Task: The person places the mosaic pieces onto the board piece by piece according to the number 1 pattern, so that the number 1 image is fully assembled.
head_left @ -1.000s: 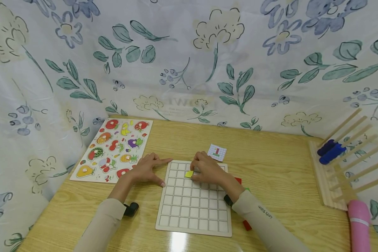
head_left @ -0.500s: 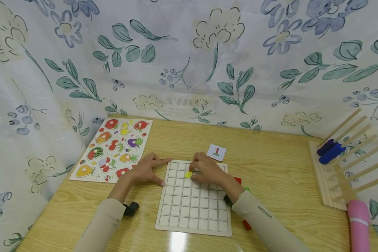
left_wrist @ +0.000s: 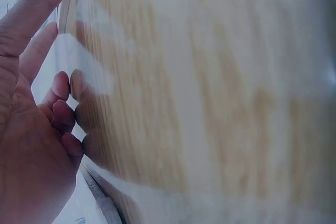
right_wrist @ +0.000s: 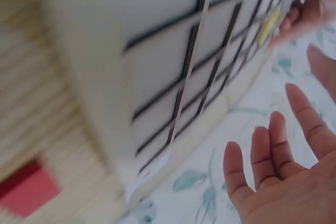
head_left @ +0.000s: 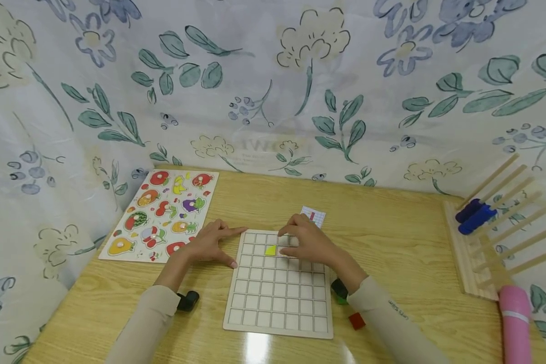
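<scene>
A white grid board [head_left: 273,303] lies on the wooden table [head_left: 391,253]. One yellow piece [head_left: 270,249] sits in a cell of its second row; it shows as a yellow blur [right_wrist: 270,22] in the right wrist view. My right hand [head_left: 307,242] hovers just right of it with straight, spread fingers [right_wrist: 273,145] and holds nothing. My left hand [head_left: 211,243] rests on the table at the board's top left corner, index finger along the top edge and thumb at the left edge. The left wrist view shows that hand [left_wrist: 37,129] against the tabletop.
A small pattern card [head_left: 314,216] lies behind the board. Red [head_left: 357,320] and green [head_left: 341,299] pieces lie right of it. A fruit peg puzzle [head_left: 161,215] sits at the left. A wooden rack [head_left: 466,263] with blue objects [head_left: 473,215] and a pink cylinder [head_left: 514,323] stand at the right.
My right hand let go of the yellow piece and drew a little to the right; the piece now lies flat in its cell. The left hand stayed put.
</scene>
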### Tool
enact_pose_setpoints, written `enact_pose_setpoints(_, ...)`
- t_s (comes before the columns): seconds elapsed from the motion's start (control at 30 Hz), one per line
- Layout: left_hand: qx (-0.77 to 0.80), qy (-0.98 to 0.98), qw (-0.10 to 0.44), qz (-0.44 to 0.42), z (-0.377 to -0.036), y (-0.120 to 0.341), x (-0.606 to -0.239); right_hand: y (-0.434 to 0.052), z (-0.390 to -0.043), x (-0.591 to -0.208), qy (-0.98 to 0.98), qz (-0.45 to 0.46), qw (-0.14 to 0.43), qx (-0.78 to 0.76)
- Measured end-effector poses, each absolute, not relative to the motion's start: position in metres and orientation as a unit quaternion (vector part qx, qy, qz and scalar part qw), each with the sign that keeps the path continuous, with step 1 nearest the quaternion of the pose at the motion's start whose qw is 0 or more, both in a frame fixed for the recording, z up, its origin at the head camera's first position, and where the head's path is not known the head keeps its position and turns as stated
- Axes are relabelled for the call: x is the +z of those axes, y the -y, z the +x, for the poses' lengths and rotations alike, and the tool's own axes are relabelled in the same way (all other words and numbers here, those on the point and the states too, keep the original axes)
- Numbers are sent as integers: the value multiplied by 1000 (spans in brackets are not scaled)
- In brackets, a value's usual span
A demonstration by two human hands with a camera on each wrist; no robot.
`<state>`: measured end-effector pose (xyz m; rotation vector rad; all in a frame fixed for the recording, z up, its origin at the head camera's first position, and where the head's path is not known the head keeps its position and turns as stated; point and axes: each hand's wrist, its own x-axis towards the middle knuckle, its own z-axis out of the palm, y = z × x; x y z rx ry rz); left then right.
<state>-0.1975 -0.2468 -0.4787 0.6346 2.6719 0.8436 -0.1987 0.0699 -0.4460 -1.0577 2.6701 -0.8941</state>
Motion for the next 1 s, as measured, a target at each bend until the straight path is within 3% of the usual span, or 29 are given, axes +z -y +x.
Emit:
enact_pose_setpoints(0.6,285,-924,146,208,-201,247,-484,-148,-189,-443,-887,-248,76,-383)
enact_pose_setpoints(1.0,290,-924,145,203,-200,247,-483,-180,-182,-455,-893,-249,43,-373)
